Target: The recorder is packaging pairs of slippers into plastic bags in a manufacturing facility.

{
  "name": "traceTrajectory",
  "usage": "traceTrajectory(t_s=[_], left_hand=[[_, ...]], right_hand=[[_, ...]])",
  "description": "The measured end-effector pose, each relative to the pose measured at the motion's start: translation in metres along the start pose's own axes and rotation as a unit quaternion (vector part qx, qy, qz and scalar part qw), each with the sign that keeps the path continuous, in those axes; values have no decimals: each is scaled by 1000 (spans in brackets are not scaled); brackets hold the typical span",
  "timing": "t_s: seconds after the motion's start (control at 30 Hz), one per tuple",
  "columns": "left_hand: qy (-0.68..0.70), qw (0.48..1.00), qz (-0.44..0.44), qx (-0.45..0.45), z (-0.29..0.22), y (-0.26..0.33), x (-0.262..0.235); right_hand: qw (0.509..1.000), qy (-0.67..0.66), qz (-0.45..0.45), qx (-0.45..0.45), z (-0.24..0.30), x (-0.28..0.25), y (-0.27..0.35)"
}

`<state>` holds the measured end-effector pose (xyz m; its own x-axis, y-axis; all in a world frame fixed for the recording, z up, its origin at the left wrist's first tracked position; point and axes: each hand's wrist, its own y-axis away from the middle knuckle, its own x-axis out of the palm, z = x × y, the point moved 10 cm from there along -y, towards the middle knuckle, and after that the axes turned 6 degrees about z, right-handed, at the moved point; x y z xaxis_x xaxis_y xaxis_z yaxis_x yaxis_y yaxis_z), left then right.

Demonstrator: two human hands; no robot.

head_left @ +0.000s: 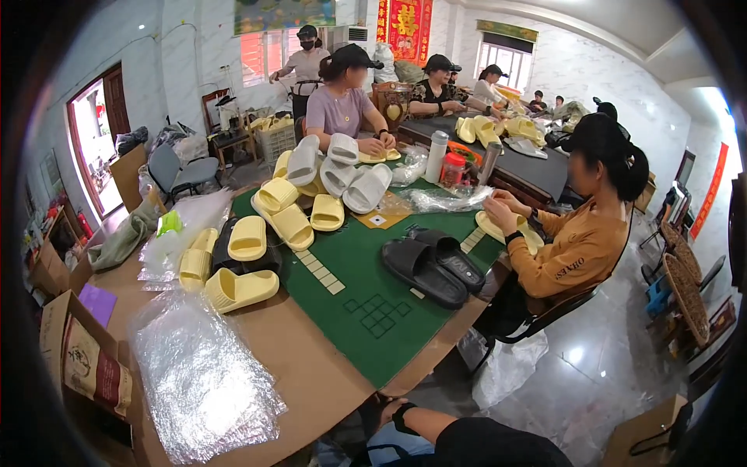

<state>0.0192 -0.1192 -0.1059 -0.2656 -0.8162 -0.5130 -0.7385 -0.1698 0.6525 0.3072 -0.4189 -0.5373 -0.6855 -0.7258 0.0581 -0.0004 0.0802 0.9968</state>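
Note:
My right hand (387,414) is low in the picture, beside the near corner of the table, with a black band (404,419) on its wrist and a black sleeve above the elbow. Its fingers are dark and partly hidden, so what they hold, if anything, does not show. My left hand is out of view. On the green mat (342,327) lies a pair of black slide sandals (424,272). Yellow slides (241,289) and grey slides (366,187) are heaped at the left and far side. A stack of clear plastic bags (204,373) lies on the near left of the table.
A co-worker in an orange top (580,249) sits at the right, handling a yellow slide. Across the table, a person in a purple top (338,113) handles another. A white bottle (436,156) and red-lidded jar (452,168) stand there. An open carton (66,342) is at the left.

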Motion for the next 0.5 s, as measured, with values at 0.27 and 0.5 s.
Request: traceTrajectory(t_s=[0.27,0.5], left_hand=[[44,981,-43,183,-161,47,-95],[-179,915,-257,254,-141,-3,-157]], right_hand=[[984,-37,-112,-136,52,-41,212],[916,-84,-283,-271,40,-5,284]])
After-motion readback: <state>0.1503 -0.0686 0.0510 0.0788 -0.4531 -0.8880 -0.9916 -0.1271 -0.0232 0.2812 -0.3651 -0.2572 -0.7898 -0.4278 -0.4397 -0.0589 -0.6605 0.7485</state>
